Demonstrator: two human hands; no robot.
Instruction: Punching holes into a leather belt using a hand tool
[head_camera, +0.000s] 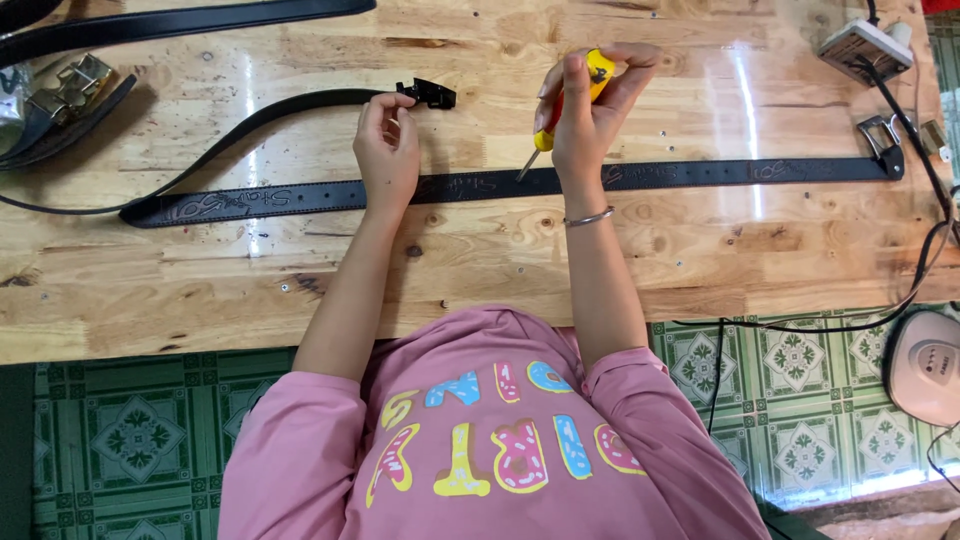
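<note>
My left hand (386, 145) pinches the end of a curved black belt (270, 110) just beside its black clasp (430, 93). My right hand (590, 105) grips a yellow-handled screwdriver (572, 100), held upright-tilted, its metal tip hanging just above a long black belt (700, 172). That long belt lies flat across the wooden table (500, 260) and ends in a metal buckle (880, 135) at the right. A thin bangle sits on my right wrist. My pink shirt fills the lower middle.
More black belts and brass buckles (70, 85) are piled at the table's far left. A white plug adapter (865, 45) with a black cable (920, 130) sits at the right. A round pale device (925, 365) rests on the green patterned floor (130, 440).
</note>
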